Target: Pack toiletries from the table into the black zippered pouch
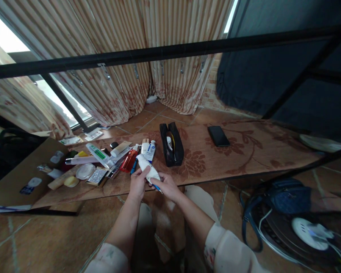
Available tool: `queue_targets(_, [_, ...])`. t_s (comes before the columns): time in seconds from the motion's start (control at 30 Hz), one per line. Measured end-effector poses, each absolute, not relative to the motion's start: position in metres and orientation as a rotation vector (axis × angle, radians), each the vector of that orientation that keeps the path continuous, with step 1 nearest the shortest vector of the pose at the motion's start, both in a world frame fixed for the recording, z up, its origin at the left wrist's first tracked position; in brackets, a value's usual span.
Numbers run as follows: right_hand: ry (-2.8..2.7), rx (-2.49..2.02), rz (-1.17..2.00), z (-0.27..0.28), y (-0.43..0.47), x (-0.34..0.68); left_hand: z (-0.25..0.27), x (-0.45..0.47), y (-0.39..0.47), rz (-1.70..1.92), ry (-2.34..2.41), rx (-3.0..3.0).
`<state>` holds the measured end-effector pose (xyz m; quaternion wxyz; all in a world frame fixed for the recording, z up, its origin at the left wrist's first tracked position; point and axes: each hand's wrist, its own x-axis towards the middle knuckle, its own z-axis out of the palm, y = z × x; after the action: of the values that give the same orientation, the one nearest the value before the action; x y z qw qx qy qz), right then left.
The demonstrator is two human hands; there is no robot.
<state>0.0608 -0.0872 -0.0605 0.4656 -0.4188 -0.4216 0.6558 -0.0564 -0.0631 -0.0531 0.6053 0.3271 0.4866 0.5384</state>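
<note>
A white squeeze tube (146, 167) with a blue strip near its lower end is held between both hands above the bench's front edge. My left hand (138, 182) grips its left side, and my right hand (166, 185) pinches the tail end. Just beyond it lie a white and blue tube (150, 149) and a red-orange bottle (130, 157). To the right stands an unzipped black pouch (172, 153) with a white item (169, 143) inside; the rest of its contents is mostly hidden.
Cosmetics, including a silver glitter compact (98, 176) and a green-white tube (98, 154), crowd the left beside a cardboard box (10, 178). A black phone (218, 135) lies right on the cloth-covered bench (196, 151). A black rail (170, 52) crosses behind; a blue bag (290, 195) sits lower right.
</note>
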Motion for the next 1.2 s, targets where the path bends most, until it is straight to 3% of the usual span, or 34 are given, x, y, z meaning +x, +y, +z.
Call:
queue_targets(0.77, [-1.002,-0.985,1.519,-0.072,-0.083,0.062,-0.046,-0.05,-0.069,1.151,1.065,0.743])
queue_targets(1.2, [-0.988,-1.005,1.615,-0.059,-0.087,0.064,-0.049,-0.057,-0.059,1.462,1.052,0.567])
